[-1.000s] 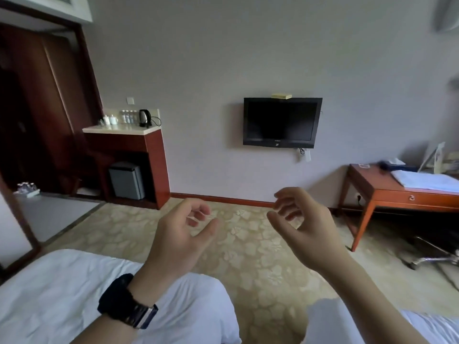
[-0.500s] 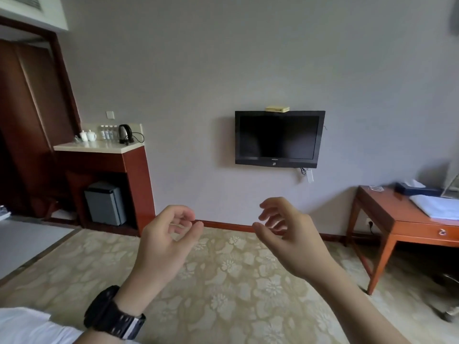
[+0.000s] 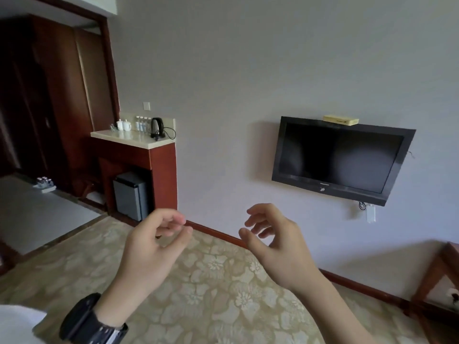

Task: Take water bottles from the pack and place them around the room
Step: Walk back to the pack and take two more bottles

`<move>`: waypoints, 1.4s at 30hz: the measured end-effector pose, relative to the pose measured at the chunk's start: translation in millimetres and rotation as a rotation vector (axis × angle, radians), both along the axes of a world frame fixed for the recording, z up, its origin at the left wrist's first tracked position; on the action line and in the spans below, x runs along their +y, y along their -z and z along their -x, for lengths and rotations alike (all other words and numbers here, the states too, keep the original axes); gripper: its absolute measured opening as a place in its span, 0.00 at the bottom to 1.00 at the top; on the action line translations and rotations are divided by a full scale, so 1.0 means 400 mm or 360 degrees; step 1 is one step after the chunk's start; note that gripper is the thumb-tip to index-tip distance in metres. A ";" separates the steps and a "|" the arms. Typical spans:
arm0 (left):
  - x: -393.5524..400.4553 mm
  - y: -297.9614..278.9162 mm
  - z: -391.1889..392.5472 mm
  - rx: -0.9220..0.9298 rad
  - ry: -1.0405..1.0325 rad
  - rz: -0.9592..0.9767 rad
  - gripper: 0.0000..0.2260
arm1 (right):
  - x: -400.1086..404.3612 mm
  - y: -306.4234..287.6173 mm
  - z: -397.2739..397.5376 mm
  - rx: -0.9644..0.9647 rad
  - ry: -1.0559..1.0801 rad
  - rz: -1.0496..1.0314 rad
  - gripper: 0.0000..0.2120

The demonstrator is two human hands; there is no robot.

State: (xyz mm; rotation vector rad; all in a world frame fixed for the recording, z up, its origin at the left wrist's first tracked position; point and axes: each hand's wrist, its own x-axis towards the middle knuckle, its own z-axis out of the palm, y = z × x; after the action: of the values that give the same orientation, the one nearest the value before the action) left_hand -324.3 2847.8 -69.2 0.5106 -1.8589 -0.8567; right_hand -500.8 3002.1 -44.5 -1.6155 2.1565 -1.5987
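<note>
Now left hand [image 3: 151, 247] and right hand [image 3: 278, 244] empty, fingers loosely curled, open. Pack of bottles [image 3: 44, 182] far off on floor, likely next stop.

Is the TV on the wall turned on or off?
Off. The TV screen is all dark, with no picture, only faint reflections on the glass.

Pale counter [image 3: 131, 139] with cups [image 3: 123, 125], water bottles [image 3: 142, 123], black kettle [image 3: 157, 127].
</note>
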 end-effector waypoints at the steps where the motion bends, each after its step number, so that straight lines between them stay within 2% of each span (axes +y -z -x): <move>1: -0.050 0.008 0.028 0.0011 -0.0044 -0.0013 0.11 | -0.064 0.007 0.031 -0.0010 -0.0039 -0.0002 0.17; 7: -0.369 0.043 0.144 0.0002 -0.0354 -0.0037 0.11 | -0.511 0.029 0.150 -0.0118 -0.0337 0.0008 0.13; 14: -0.699 -0.011 0.183 -0.0029 -0.0725 0.0002 0.11 | -0.941 0.002 0.230 -0.0104 -0.0657 -0.0012 0.15; 22: -1.016 0.000 0.206 -0.0055 -0.0967 -0.0071 0.09 | -1.363 0.014 0.275 -0.0122 -0.0966 0.0019 0.16; 30: -1.468 0.000 0.312 0.0018 -0.1200 -0.0031 0.12 | -1.886 0.024 0.380 -0.0132 -0.1269 0.0078 0.15; 36: -1.795 -0.060 0.290 0.0033 -0.1378 -0.0017 0.10 | -2.281 -0.036 0.372 -0.0145 -0.1461 0.0092 0.16; 42: -2.108 -0.042 0.228 -0.0009 -0.1504 -0.0094 0.08 | -2.649 -0.022 0.312 -0.0129 -0.1568 0.0038 0.16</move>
State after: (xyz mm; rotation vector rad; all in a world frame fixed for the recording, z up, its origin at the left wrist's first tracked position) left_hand -415.4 2004.7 -52.3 1.2820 -1.3438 -0.2581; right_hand -625.4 1942.5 -35.9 -2.0508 0.9619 -1.2829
